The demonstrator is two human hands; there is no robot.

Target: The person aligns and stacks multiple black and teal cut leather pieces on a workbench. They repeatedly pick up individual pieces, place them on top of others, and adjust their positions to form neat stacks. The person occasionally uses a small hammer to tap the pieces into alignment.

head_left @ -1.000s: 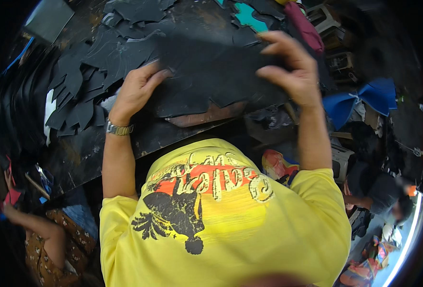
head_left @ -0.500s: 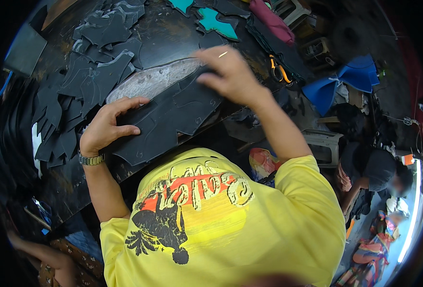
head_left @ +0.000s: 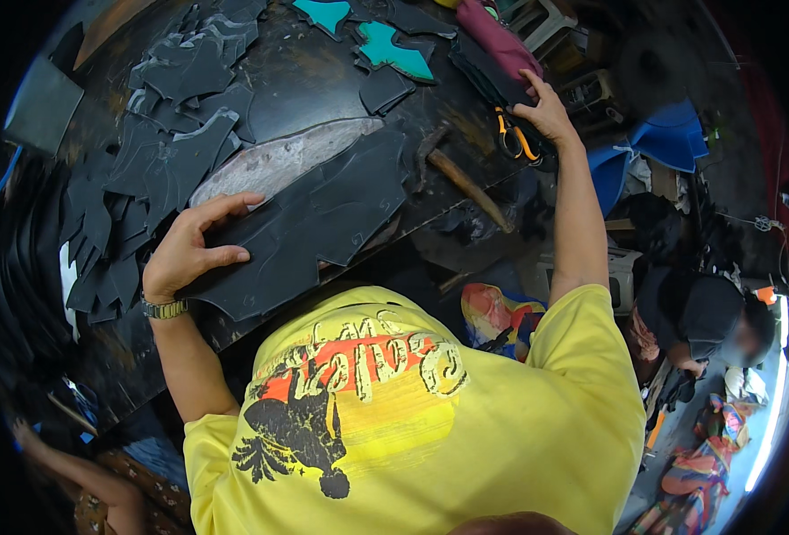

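Here's the left hand (head_left: 189,245) spread over the left end of the black sheet (head_left: 323,205), thumb well apart from the fingers, pressing rather than pinching. That sheet lies along the table's (head_left: 296,67) near edge, just this side of a grey slab (head_left: 279,165). And look at the right hand (head_left: 550,116), stretched to the table's right end beside the orange-handled scissors (head_left: 526,144) and the maroon roll (head_left: 494,37): fingers and thumb parted, no grasp visible, and whether it touches anything there, I can't tell. The hammer (head_left: 470,189) lies right of the sheet, its handle across the near edge. 2 teal pieces (head_left: 394,53) sit toward the far edge. I'd call this steadying with 1 hand, reaching with the other; the next move calls for a sure grip on the right and a sheet that doesn't slip.
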